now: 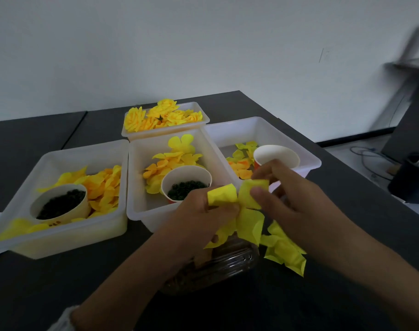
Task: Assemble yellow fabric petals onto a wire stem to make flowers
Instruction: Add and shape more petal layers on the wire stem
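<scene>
Both hands meet low in the frame's centre over a clear plastic container (227,261) on the dark table (36,295). At left, the left hand (199,216) curls its fingers around a bunch of yellow fabric petals (249,223); the right hand (292,201) pinches one petal's upper edge. No wire stem can be made out. Behind, from left to right, sit white trays: one (60,237) with petals and a cup of dark pieces (60,201), a middle one (141,211) likewise, a right one (308,158) holding an empty cup (276,155). Finished flowers (160,115) fill the upper-centre tray.
</scene>
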